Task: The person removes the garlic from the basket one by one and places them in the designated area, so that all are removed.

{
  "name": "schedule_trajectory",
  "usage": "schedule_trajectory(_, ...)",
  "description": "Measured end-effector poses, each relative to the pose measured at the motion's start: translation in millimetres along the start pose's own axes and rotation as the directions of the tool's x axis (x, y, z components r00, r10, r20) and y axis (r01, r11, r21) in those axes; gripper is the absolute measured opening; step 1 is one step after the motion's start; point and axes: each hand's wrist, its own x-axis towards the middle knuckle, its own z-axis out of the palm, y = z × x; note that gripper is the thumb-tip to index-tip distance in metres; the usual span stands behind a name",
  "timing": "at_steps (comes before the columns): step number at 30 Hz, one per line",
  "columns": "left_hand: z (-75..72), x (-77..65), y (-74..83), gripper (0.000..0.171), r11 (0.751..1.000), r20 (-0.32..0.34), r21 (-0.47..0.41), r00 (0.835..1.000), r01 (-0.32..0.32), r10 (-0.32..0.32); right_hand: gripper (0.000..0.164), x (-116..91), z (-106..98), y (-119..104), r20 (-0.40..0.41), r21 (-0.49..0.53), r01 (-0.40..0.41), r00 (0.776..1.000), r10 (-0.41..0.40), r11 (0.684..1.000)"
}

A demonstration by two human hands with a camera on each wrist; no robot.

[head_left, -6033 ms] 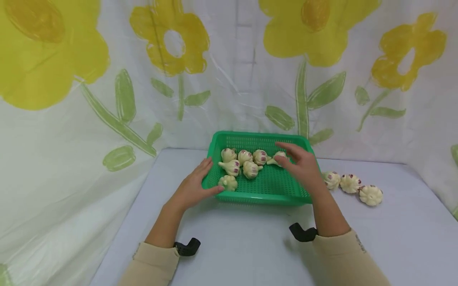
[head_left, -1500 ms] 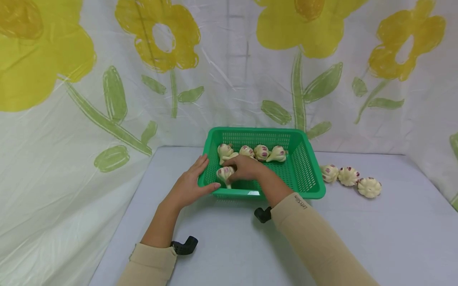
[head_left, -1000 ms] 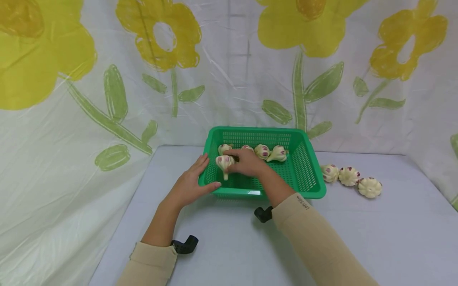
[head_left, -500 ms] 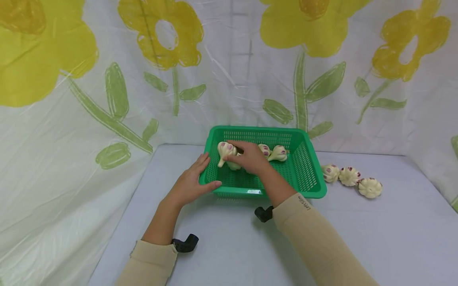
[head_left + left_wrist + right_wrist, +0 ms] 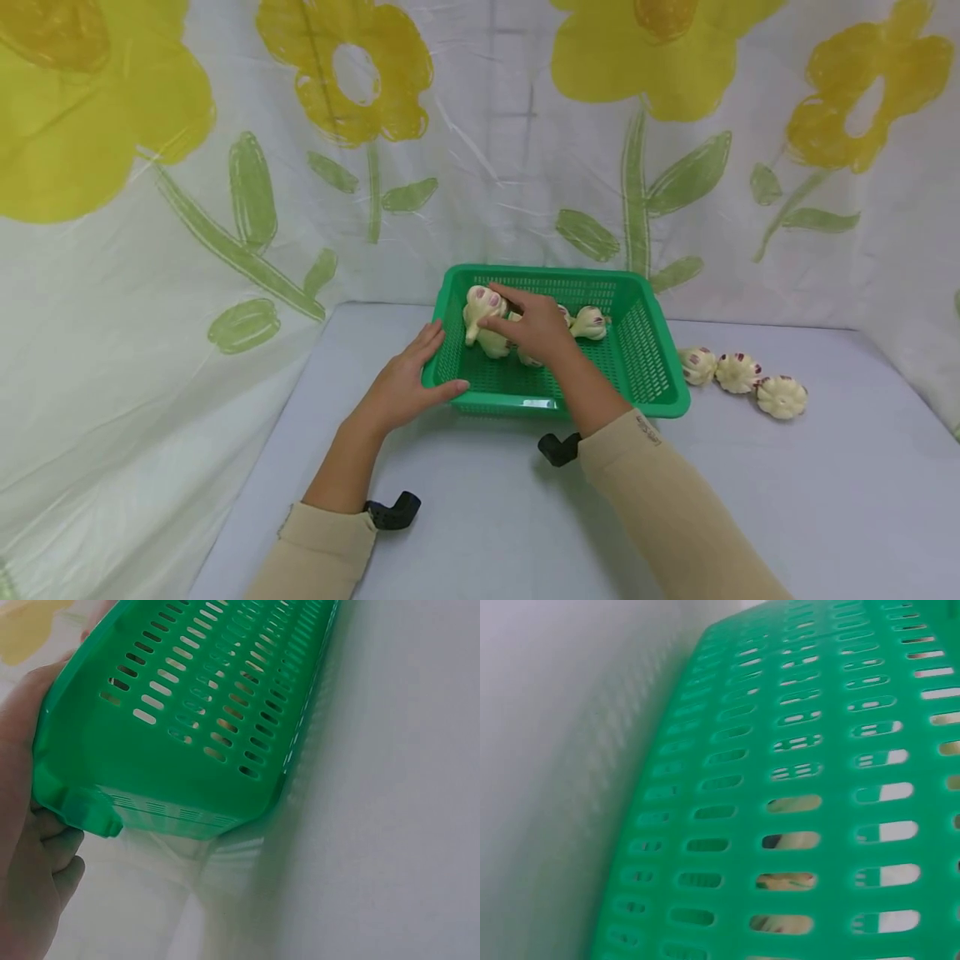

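Note:
A green perforated plastic basket (image 5: 555, 404) stands at the back of the table with several garlic bulbs in it. My right hand (image 5: 540, 325) pinches a pale, purple-streaked garlic bulb (image 5: 485, 305) between thumb and fingers, its stem pointing down, over the basket's back left. More bulbs lie under and behind that hand, partly hidden; one garlic bulb (image 5: 590, 322) shows to its right. My left hand (image 5: 401, 387) holds the basket's front left corner, thumb at the front rim and fingers along the left side. The right wrist view shows mainly the perforated basket wall (image 5: 832, 780), with the right hand out of sight.
Three garlic bulbs lie in a slanting row on the white table (image 5: 480, 517), right of the basket; the nearest is a pale garlic bulb (image 5: 782, 397). A white curtain (image 5: 480, 225) with yellow flowers hangs close behind the basket.
Six seconds ago my right hand hovered at the basket's right. Since then it has reached to the left, taken a garlic bulb and carried it toward the back. The left hand keeps its place.

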Motion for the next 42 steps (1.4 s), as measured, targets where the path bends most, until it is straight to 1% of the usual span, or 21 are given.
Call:
schedule_trajectory(6, 0.9, 0.2, 1.8, 0.102, 0.999, 0.009, -0.022, 1.000, 0.025, -0.025, 0.064, -9, -8, -1, -0.088, 0.026, 0.066, 0.994, -0.063, 0.997)
schedule_trajectory(8, 1.5, 0.0, 1.6, 0.103, 0.999, 0.009, -0.025, 1.000, 0.028, -0.028, 0.064, -14, -11, 0, -0.118, 0.052, 0.074, 0.991, -0.067, 0.996)
schedule_trajectory(11, 2.1, -0.3, 0.7, 0.104, 0.999, 0.001, -0.024, 0.999, 0.039, -0.039, 0.063, -23, -18, 2, -0.163, 0.120, 0.089, 0.984, -0.069, 0.989)
schedule_trajectory(15, 0.9, -1.0, 0.7, 0.104, 0.999, -0.012, -0.020, 0.999, 0.031, -0.031, 0.062, -39, -27, 10, -0.235, 0.159, 0.110, 0.969, -0.071, 0.981)
schedule_trajectory(17, 0.5, -1.1, 1.5, 0.103, 1.000, -0.018, -0.019, 1.000, 0.020, -0.021, 0.060, -49, -34, 16, -0.270, 0.166, 0.131, 0.959, -0.083, 0.977)
schedule_trajectory(20, -0.5, -1.4, 2.3, 0.103, 1.000, -0.021, -0.020, 1.000, 0.015, -0.015, 0.058, -65, -45, 25, -0.309, 0.174, 0.141, 0.947, -0.082, 0.975)
schedule_trajectory(22, -0.8, -1.3, 2.3, 0.103, 1.000, -0.019, -0.023, 1.000, 0.014, -0.014, 0.057, -75, -52, 32, -0.331, 0.179, 0.137, 0.941, -0.071, 0.974)
schedule_trajectory(26, -0.2, -1.7, 2.1, 0.104, 0.999, -0.006, -0.034, 1.000, 0.026, -0.026, 0.056, -97, -66, 44, -0.358, 0.202, 0.082, 0.934, -0.005, 0.976)
schedule_trajectory(30, 1.1, -2.7, 1.7, 0.104, 0.999, 0.002, -0.035, 1.000, 0.031, -0.031, 0.056, -115, -80, 53, -0.396, 0.187, 0.032, 0.917, 0.046, 0.982)
schedule_trajectory(33, 1.7, -3.3, 1.4, 0.104, 0.999, 0.001, -0.031, 1.000, 0.027, -0.027, 0.057, -127, -91, 61, -0.437, 0.173, 0.006, 0.896, 0.071, 0.985)
schedule_trajectory(36, 1.5, -3.5, 1.8, 0.103, 0.999, -0.005, -0.027, 1.000, 0.020, -0.020, 0.058, -137, -105, 69, -0.495, 0.186, -0.014, 0.862, 0.106, 0.982)
schedule_trajectory(38, 1.1, -3.4, 2.0, 0.103, 1.000, -0.009, -0.025, 1.000, 0.013, -0.013, 0.059, -143, -116, 75, -0.539, 0.191, -0.027, 0.832, 0.128, 0.981)
schedule_trajectory(42, 0.6, -3.5, 2.2, 0.103, 1.000, -0.011, -0.027, 1.000, 0.010, -0.010, 0.059, -157, -142, 88, -0.610, 0.212, -0.132, 0.756, 0.237, 0.968)
